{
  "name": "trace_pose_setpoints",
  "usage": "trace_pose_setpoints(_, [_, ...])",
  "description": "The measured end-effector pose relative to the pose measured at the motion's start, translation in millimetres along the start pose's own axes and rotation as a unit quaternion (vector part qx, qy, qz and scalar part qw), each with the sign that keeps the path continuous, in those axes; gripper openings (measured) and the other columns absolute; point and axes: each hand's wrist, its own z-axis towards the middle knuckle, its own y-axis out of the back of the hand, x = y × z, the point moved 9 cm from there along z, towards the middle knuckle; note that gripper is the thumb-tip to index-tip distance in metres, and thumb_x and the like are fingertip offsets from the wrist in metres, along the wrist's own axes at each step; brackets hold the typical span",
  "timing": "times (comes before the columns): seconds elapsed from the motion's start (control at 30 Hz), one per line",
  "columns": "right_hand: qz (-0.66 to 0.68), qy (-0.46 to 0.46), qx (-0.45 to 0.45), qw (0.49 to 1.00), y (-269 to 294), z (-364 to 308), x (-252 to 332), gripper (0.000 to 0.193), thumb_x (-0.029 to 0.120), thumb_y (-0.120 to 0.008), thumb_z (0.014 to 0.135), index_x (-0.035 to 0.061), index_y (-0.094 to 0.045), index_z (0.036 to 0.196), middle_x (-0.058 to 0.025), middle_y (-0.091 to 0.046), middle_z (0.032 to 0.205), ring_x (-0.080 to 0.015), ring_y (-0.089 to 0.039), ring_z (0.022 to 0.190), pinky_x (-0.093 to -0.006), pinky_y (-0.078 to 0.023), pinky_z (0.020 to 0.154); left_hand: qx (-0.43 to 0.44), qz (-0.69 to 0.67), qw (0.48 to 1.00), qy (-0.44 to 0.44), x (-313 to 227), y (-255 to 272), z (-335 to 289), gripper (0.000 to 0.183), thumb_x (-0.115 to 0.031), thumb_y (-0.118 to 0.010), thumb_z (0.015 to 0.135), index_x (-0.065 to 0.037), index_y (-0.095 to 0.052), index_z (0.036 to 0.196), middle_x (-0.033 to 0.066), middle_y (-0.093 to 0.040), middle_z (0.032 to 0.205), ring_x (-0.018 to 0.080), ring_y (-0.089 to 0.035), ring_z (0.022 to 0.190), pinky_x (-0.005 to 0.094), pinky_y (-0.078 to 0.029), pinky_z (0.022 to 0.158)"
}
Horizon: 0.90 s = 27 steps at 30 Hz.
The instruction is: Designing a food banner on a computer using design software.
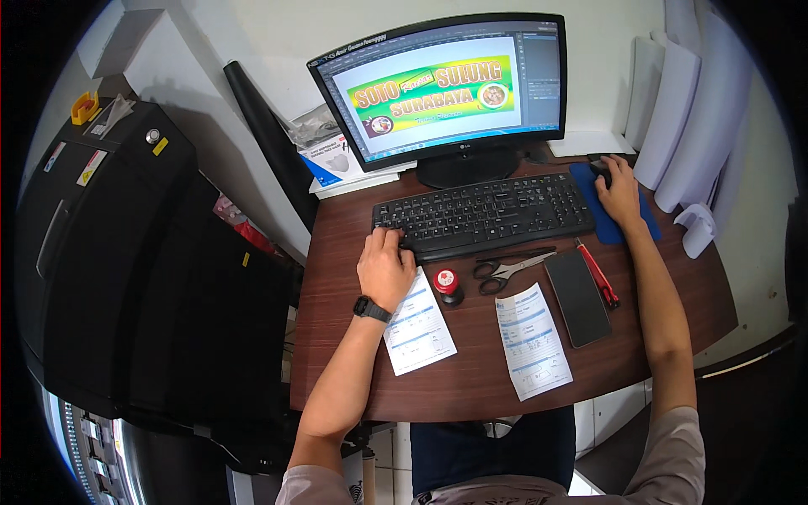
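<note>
The person's right hand (621,189) is closed loosely over the mouse (600,171), which lies under the fingers on the blue pad (604,224); the hand covers too much of it to tell its long axis exactly. The left hand (385,268) rests with bent fingers on the near left corner of the keyboard (488,215), grasping nothing that shows. The keyboard's long axis runs crosswise between the hands, its right end just beside the pad, so the right hand is the one at the mouse. Beyond the keyboard stands the monitor (438,101); nearer the person lie scissors (510,272) and a phone (578,299).
</note>
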Motion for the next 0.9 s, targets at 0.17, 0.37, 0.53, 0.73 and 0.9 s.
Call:
trace_pose_setpoints(0.17, [0.042,0.089,-0.062,0.993,13.5,2.2,38.9,0.039,0.016,-0.063,0.090,0.0017,-0.063,0.127,-0.0204,-0.060,0.135,-0.0404,-0.056,0.126,-0.0497,-0.045,0.106,0.061,0.058,0.996,0.014,-0.1,-5.4,1.9,0.019,0.002,-0.062,0.083,-0.006,-0.069,0.099,0.0096,-0.062,0.103,0.0315,-0.064,0.099,0.0454,-0.058,0.076])
trace_pose_setpoints(0.37, [0.189,0.203,0.042,0.960,23.6,-23.9,186.4,0.029,0.016,-0.068,0.085,0.0022,-0.071,0.110,-0.0196,-0.067,0.123,-0.0392,-0.061,0.119,-0.0484,-0.048,0.103,0.074,0.081,0.994,-0.008,8.5,-11.4,-1.4,0.020,0.005,-0.061,0.083,-0.008,-0.070,0.096,0.0060,-0.063,0.103,0.0288,-0.065,0.097,0.0446,-0.058,0.073])
trace_pose_setpoints(0.53, [0.184,0.252,0.166,0.936,-15.3,-61.3,253.8,0.036,0.028,-0.063,0.096,0.0041,-0.069,0.123,-0.0187,-0.055,0.144,-0.0373,-0.042,0.143,-0.0535,-0.032,0.116,0.075,0.085,0.993,-0.020,6.4,-13.1,1.0,0.015,0.002,-0.062,0.084,-0.009,-0.072,0.088,0.0053,-0.064,0.102,0.0272,-0.065,0.095,0.0429,-0.058,0.069])
trace_pose_setpoints(0.73, [0.114,0.266,0.218,0.932,-51.1,-64.0,279.5,0.036,0.032,-0.057,0.101,0.0087,-0.070,0.125,-0.0189,-0.050,0.150,-0.0393,-0.037,0.147,-0.0610,-0.029,0.116,0.062,0.081,0.994,-0.029,5.0,-15.6,1.6,0.012,-0.001,-0.063,0.085,-0.009,-0.073,0.083,0.0043,-0.065,0.098,0.0265,-0.065,0.093,0.0427,-0.057,0.068])
trace_pose_setpoints(0.9, [0.113,0.276,0.196,0.934,-37.4,-70.9,280.5,0.036,0.033,-0.056,0.101,0.0091,-0.069,0.125,-0.0194,-0.050,0.151,-0.0398,-0.037,0.147,-0.0636,-0.027,0.118,0.063,0.075,0.995,-0.028,6.9,-15.0,-1.4,0.009,-0.004,-0.065,0.084,-0.008,-0.073,0.084,0.0047,-0.063,0.095,0.0269,-0.064,0.093,0.0414,-0.058,0.069])
